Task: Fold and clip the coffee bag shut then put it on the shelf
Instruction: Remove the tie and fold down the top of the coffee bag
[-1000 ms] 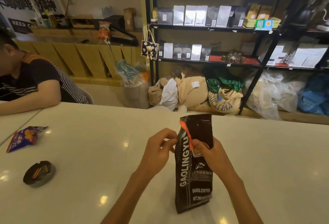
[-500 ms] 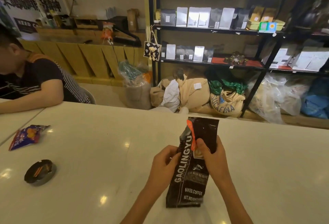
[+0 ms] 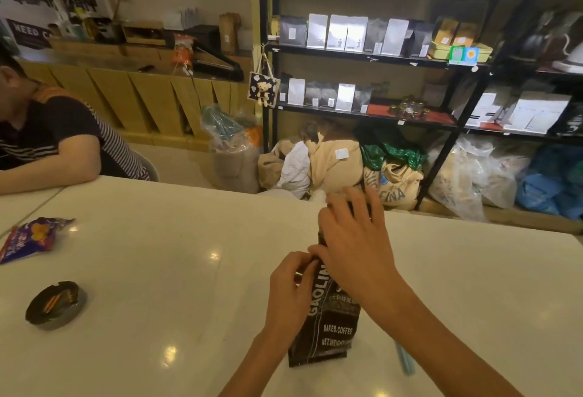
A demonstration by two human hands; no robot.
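A dark brown coffee bag [image 3: 328, 330] with white lettering stands upright on the white table [image 3: 157, 270] in front of me. My left hand [image 3: 291, 286] pinches its left edge partway up. My right hand [image 3: 350, 239] lies over the bag's top with fingers spread, covering the upper part. The orange clip seen earlier is hidden under my hands. The black metal shelf [image 3: 362, 59] with several silver and dark coffee pouches stands beyond the table's far edge.
A dark round ashtray [image 3: 55, 305] and a purple snack packet [image 3: 31, 237] lie on the table at left. A person in a striped shirt [image 3: 53, 134] leans on the table at far left. Sacks and plastic bags [image 3: 391, 175] crowd the floor under the shelf. A pale green strip [image 3: 403, 360] lies beside the bag.
My right hand has moved up from the bag's front onto its top, covering it and the orange clip. My left hand stays at the left edge. The camera has come closer.
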